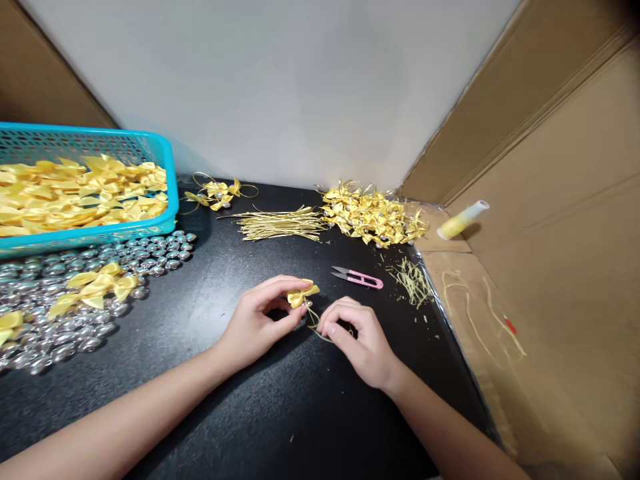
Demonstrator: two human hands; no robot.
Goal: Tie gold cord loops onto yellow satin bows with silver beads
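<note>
Currently, my left hand (255,323) pinches a yellow satin bow (301,295) between thumb and fingers, and my right hand (363,340), just beside it, has its fingers closed on the thin cord (320,335) of this bow. A little beyond my grip lie pink thread snips (373,281), with cord clippings (413,281) to their right. Farther beyond are a bundle of golden cords (280,225) and, touching its right end, a heap of beaded bows (370,215).
</note>
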